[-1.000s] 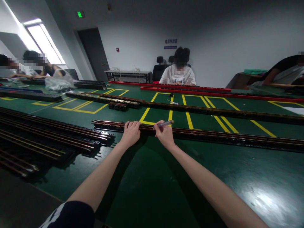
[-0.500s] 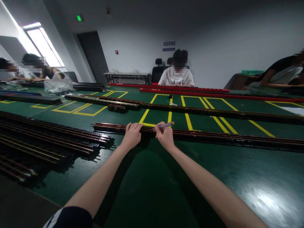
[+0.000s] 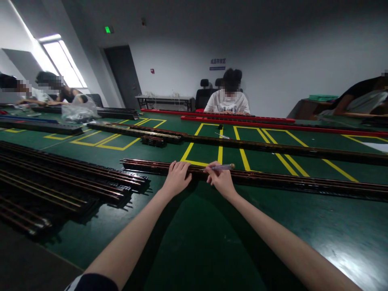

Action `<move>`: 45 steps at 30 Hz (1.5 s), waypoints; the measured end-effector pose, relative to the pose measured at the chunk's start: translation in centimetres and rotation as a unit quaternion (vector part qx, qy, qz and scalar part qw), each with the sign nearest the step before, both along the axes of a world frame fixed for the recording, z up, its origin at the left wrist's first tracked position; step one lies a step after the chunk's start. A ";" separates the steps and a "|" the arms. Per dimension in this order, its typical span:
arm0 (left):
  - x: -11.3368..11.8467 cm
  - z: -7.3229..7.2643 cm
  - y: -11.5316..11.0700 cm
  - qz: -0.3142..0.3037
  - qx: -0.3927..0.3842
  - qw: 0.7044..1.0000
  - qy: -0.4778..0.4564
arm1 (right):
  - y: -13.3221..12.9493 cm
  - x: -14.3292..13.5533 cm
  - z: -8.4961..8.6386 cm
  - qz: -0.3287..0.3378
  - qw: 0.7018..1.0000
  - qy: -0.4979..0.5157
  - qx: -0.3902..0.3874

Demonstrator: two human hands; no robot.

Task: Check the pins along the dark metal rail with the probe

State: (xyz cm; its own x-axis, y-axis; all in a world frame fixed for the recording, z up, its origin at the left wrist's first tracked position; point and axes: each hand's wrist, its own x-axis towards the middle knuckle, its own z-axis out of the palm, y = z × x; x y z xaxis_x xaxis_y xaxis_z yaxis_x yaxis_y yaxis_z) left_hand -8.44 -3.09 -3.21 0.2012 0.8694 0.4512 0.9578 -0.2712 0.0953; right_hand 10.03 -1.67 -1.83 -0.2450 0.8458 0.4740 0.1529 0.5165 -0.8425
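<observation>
A long dark rail (image 3: 273, 180) with copper-coloured strips lies across the green table in front of me. My left hand (image 3: 176, 178) rests on it near its left end, fingers laid over the top and thumb held apart. Just to the right, my right hand (image 3: 221, 180) pinches a slim pen-like tool (image 3: 222, 167) with a clear barrel and a brownish rounded end. The tool slants, its tip pointing left toward the rail's top. Whether the tip touches the rail I cannot tell.
Several similar rails (image 3: 60, 173) lie side by side at the left. Another long rail (image 3: 257, 144) runs behind mine, with a short dark piece (image 3: 153, 140) beside it. Farther back are red rails (image 3: 236, 119), a plastic bag (image 3: 79, 109) and a seated person (image 3: 227, 101).
Both my hands have shifted slightly right along the rail, the tool still in my right hand. My left thumb has spread away from the fingers. The camera view has tilted up a little.
</observation>
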 end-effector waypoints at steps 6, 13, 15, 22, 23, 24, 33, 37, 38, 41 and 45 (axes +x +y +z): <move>0.2 0.2 0.1 0.012 0.005 1.000 0.007 | 0.2 0.4 -0.3 -0.021 0.999 0.028 -0.033; 0.4 0.3 0.0 0.019 0.004 1.000 0.018 | -0.1 0.4 -0.3 -0.057 0.997 0.046 -0.030; 0.4 0.3 -0.1 0.022 0.008 0.999 0.023 | -0.2 0.4 -0.2 -0.059 0.997 0.044 -0.025; 0.6 0.0 0.1 0.028 0.018 0.999 0.030 | -0.4 0.5 0.0 -0.060 0.998 0.034 -0.015; 0.5 -0.1 0.1 0.028 0.019 0.999 0.029 | -0.4 0.5 0.0 -0.059 0.998 0.032 -0.015; 0.5 -0.1 0.1 0.029 0.018 0.999 0.027 | -0.4 0.5 -0.1 -0.057 0.998 0.029 -0.013; 0.5 0.0 0.0 0.043 0.020 0.998 0.029 | -0.4 0.6 -0.3 -0.073 0.997 0.023 0.006; 0.7 0.1 -0.1 0.046 0.033 0.997 0.044 | -0.3 0.6 -0.3 -0.078 0.996 0.028 0.015; 0.8 0.1 -0.2 0.046 0.036 0.997 0.048 | -0.3 0.6 -0.4 -0.073 0.997 0.025 0.017; 0.9 0.2 -0.2 0.044 0.044 0.997 0.055 | -0.3 0.5 -0.4 -0.058 0.998 0.014 0.019; 1.0 0.1 -0.2 0.036 0.051 0.997 0.054 | -0.3 0.5 -0.3 -0.057 0.998 0.014 0.015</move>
State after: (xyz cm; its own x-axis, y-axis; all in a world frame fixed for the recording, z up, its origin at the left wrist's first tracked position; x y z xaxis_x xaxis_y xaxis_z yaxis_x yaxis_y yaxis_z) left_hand -7.49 -3.28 -3.09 0.1924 0.8344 0.5165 0.9782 -0.2050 -0.0333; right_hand 10.56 -1.97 -2.15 -0.1347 0.8525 0.5051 0.1887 0.5225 -0.8315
